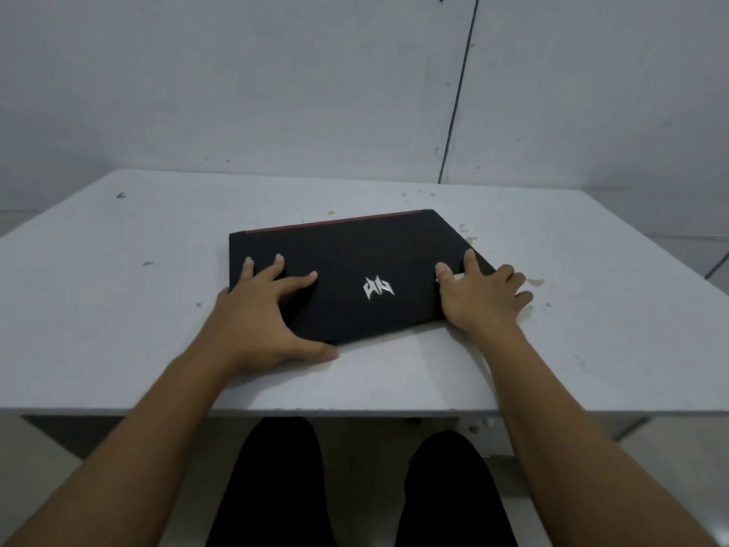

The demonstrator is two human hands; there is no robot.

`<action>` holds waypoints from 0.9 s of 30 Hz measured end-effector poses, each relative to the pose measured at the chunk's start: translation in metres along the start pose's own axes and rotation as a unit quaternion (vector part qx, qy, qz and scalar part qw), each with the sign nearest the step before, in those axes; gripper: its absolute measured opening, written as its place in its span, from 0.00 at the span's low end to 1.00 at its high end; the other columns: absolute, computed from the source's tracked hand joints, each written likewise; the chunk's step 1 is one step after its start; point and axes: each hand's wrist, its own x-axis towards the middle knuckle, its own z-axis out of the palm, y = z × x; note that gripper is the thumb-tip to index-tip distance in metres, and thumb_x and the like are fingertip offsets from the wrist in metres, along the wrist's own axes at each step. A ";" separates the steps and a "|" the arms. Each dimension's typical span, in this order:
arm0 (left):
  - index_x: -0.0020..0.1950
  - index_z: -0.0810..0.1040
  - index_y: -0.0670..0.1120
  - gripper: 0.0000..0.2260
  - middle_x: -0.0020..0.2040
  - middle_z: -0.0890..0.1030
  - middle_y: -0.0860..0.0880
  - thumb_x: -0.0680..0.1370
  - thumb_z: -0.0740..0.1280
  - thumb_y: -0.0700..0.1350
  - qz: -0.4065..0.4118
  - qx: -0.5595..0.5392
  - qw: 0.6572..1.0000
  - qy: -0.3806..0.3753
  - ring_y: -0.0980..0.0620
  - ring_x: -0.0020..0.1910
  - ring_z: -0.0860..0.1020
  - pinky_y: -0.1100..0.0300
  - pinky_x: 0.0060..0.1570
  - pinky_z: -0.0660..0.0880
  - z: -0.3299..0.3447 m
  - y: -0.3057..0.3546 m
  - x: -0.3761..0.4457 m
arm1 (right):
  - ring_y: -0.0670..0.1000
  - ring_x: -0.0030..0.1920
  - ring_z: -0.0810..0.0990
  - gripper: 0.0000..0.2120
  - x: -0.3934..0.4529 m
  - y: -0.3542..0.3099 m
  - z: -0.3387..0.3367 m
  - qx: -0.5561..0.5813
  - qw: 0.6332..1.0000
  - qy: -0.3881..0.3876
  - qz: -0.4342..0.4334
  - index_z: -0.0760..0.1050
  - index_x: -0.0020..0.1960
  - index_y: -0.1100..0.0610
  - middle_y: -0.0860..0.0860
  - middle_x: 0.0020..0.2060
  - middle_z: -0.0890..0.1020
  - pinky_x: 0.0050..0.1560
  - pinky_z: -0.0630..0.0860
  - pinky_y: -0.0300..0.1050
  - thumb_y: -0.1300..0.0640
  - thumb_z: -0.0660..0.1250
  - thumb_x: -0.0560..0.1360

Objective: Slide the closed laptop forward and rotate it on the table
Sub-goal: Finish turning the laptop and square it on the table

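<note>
A closed black laptop [355,254] with a silver logo and a red strip along its far edge lies on the white table [118,309], turned at a skew to the table's edges. My left hand [260,317] rests on its near left corner, fingers spread over the lid and thumb against the near edge. My right hand [481,294] grips the right corner, thumb and forefinger on the lid, the other fingers down past the side edge.
A grey-white wall [276,92] stands right behind the table. Small stains and specks mark the tabletop to the right of the laptop. The table's front edge runs just below my forearms, with my dark-trousered legs [276,487] beneath it.
</note>
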 end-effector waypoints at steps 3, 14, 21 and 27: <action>0.75 0.61 0.74 0.56 0.83 0.51 0.59 0.47 0.70 0.83 0.004 -0.021 1.000 -0.011 0.52 0.81 0.41 0.36 0.75 0.56 -0.006 -0.004 -0.002 | 0.65 0.68 0.58 0.34 -0.011 0.000 -0.002 -0.003 1.000 0.003 0.000 0.55 0.79 0.46 0.64 0.67 0.65 0.67 0.54 0.64 0.32 0.43 0.78; 0.82 0.56 0.58 0.50 0.82 0.46 0.37 0.66 0.41 0.84 -0.201 0.061 0.970 0.124 0.33 0.77 0.57 0.35 0.72 0.55 0.027 0.040 -0.019 | 0.62 0.68 0.61 0.40 0.034 -0.001 -0.020 -0.017 0.996 -0.059 -0.070 0.61 0.75 0.40 0.60 0.68 0.67 0.64 0.58 0.62 0.21 0.45 0.69; 0.77 0.64 0.57 0.46 0.78 0.60 0.36 0.67 0.47 0.83 -0.175 0.093 0.970 0.144 0.34 0.70 0.67 0.39 0.71 0.60 0.025 0.025 -0.010 | 0.63 0.67 0.61 0.41 0.016 0.001 -0.019 -0.044 0.997 -0.056 -0.040 0.50 0.80 0.36 0.63 0.68 0.66 0.64 0.56 0.58 0.21 0.40 0.70; 0.78 0.63 0.63 0.52 0.75 0.66 0.39 0.59 0.51 0.87 -0.181 0.011 0.975 0.127 0.36 0.70 0.70 0.40 0.68 0.66 0.008 -0.001 -0.010 | 0.65 0.69 0.60 0.41 -0.029 0.001 -0.019 -0.052 0.998 -0.043 -0.009 0.48 0.81 0.40 0.66 0.69 0.65 0.67 0.56 0.60 0.24 0.39 0.73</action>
